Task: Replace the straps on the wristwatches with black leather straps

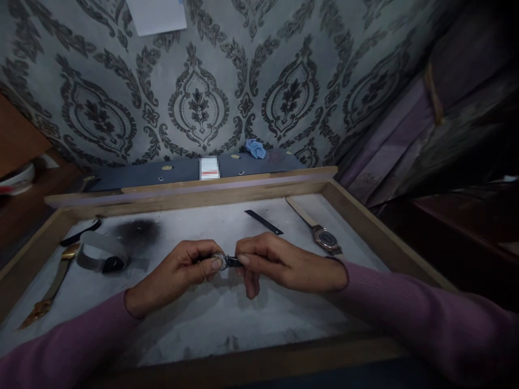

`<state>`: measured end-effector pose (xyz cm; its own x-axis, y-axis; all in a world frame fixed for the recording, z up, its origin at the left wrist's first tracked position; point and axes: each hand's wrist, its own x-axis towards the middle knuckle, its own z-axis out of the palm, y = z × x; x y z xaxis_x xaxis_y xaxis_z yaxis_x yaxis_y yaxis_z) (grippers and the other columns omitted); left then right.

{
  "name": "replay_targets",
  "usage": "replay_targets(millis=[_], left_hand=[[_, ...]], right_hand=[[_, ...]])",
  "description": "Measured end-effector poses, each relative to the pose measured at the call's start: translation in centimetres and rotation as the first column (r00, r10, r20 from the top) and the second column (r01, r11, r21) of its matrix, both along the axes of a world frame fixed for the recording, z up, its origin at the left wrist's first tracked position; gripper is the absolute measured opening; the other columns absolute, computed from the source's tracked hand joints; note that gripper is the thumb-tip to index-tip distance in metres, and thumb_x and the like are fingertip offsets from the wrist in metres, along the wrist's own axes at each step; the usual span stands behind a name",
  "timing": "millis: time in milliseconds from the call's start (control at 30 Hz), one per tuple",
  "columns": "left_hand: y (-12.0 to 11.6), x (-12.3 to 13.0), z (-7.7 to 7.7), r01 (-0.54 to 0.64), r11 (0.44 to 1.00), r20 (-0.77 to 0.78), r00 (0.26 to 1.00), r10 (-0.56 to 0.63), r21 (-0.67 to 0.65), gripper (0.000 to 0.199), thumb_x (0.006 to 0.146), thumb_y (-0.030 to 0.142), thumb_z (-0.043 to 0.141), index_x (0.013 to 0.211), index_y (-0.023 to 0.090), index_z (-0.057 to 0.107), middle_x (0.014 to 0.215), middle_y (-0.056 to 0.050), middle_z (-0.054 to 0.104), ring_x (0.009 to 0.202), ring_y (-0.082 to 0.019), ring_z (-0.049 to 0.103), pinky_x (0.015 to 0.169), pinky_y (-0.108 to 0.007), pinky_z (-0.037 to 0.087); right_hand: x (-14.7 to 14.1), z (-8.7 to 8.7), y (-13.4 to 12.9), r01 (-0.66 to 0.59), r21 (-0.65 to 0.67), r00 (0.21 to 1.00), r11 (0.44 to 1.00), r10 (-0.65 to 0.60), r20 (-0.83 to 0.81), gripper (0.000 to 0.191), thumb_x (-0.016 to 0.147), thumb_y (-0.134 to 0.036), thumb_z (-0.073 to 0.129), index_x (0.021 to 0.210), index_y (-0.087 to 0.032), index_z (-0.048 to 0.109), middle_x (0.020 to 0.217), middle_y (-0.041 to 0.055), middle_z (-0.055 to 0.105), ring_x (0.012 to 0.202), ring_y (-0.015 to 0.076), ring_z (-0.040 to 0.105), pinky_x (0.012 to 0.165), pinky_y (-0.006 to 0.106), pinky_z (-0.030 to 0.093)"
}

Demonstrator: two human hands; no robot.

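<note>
Between my hands, over the middle of a white-bottomed wooden tray (223,186), is a small wristwatch (224,261) with a round case. My left hand (182,268) pinches the case, its thumb across the edge of the dial. The short dark strap (233,262) sits in the closed thumb and fingers of my right hand (279,262); the rest of the strap is hidden by that hand. Behind my right hand lies a flat black strip (263,222). To its right rests another watch (325,238) with a large round dark dial and a pale strap.
At the tray's left lie a gold-coloured watch band (57,283), a watch with a grey band (90,261) and a black strap (81,232). Beyond the back rim are a small white box (209,168) and a crumpled blue item (255,148). Raised wooden edges surround the tray.
</note>
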<state>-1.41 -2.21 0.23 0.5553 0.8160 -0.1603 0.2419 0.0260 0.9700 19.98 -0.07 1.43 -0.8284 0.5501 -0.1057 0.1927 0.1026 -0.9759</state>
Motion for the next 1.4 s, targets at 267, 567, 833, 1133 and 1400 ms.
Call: replay_targets(millis=[267, 567, 833, 1133, 1400], left_hand=[[-0.07, -0.12, -0.04, 0.012, 0.998, -0.013, 1.0, -0.011, 0.055, 0.022, 0.089, 0.033, 0.052, 0.081, 0.015, 0.061, 0.063, 0.004, 0.044, 0.058, -0.01, 0.037, 0.053, -0.022, 0.027], [-0.11, -0.13, 0.11, 0.037, 0.996, -0.043, 0.998, -0.034, 0.081, 0.022, 0.091, 0.032, 0.05, 0.081, 0.015, 0.06, 0.064, 0.004, 0.042, 0.059, -0.01, 0.037, 0.055, -0.023, 0.027], [-0.09, -0.1, 0.16, 0.059, 0.991, -0.096, 0.994, -0.047, 0.122, 0.022, 0.091, 0.032, 0.05, 0.08, 0.015, 0.059, 0.065, 0.004, 0.044, 0.062, -0.011, 0.041, 0.057, -0.023, 0.03], [-0.13, -0.35, 0.14, 0.159, 0.948, -0.217, 0.971, -0.1, 0.277, 0.024, 0.093, 0.03, 0.046, 0.084, 0.014, 0.061, 0.069, 0.003, 0.049, 0.065, -0.011, 0.045, 0.06, -0.022, 0.034], [-0.29, -0.2, -0.12, 0.164, 0.91, -0.243, 0.967, -0.073, 0.38, 0.021, 0.095, 0.026, 0.045, 0.083, 0.015, 0.058, 0.069, 0.004, 0.049, 0.063, -0.01, 0.046, 0.059, -0.021, 0.035]], right_hand=[[0.02, 0.17, -0.08, 0.019, -0.049, 1.0, 0.999, -0.019, 0.017, 0.04, 0.091, -0.052, 0.047, 0.076, -0.015, 0.051, 0.058, 0.001, 0.061, 0.056, 0.0123, 0.06, 0.063, 0.027, 0.05], [0.0, 0.08, -0.02, 0.012, -0.053, 1.0, 0.998, -0.011, 0.018, 0.04, 0.089, -0.052, 0.049, 0.075, -0.015, 0.05, 0.056, 0.0011, 0.06, 0.054, 0.0122, 0.058, 0.06, 0.025, 0.046], [0.07, 0.1, 0.02, -0.021, 0.013, 0.997, 1.0, 0.02, 0.072, 0.031, 0.095, -0.038, 0.042, 0.074, -0.015, 0.049, 0.056, 0.0013, 0.06, 0.054, 0.0116, 0.057, 0.057, 0.023, 0.044], [-0.22, -0.23, -0.88, -0.063, 0.518, 0.983, 0.853, -0.036, 0.179, 0.023, 0.094, -0.016, 0.035, 0.072, -0.017, 0.042, 0.063, -0.0008, 0.047, 0.057, 0.0106, 0.044, 0.058, 0.025, 0.037], [-0.19, -0.72, -0.67, -0.018, 0.377, 0.988, 0.926, -0.041, 0.148, 0.029, 0.096, -0.023, 0.036, 0.067, -0.019, 0.034, 0.059, -0.0054, 0.033, 0.052, 0.0078, 0.032, 0.051, 0.023, 0.027]])
